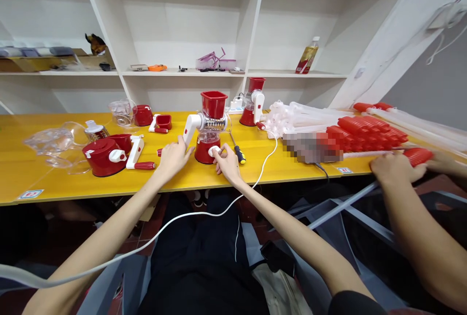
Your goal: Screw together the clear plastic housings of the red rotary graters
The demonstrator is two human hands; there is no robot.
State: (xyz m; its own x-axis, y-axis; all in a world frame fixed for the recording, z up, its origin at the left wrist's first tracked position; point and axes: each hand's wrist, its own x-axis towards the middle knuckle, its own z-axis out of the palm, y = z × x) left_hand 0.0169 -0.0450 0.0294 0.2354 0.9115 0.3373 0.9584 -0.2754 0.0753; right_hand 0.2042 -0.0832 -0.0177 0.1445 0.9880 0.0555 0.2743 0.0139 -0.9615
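A red and white rotary drum grater [213,105] stands upright on the table in front of me, a metal drum in its clear body. My left hand [172,157] is closed round its crank handle at the lower end of the white crank arm [191,129]; the handle's red tip shows left of the hand. With thumb and fingers my right hand [226,163] pinches the white knob [213,151] on the front of the red base. A screwdriver [239,153] with a yellow and black handle lies just right of the grater.
Grater parts lie left: a red base [104,157], clear housings [54,142] and a drum [95,131]. Another grater [251,105] stands behind. Rightward are red ribbed pieces [365,132] and clear plastic tubes [310,113]. A co-worker's hand [396,171] holds a red-ended tube. A white cable [204,214] crosses my lap.
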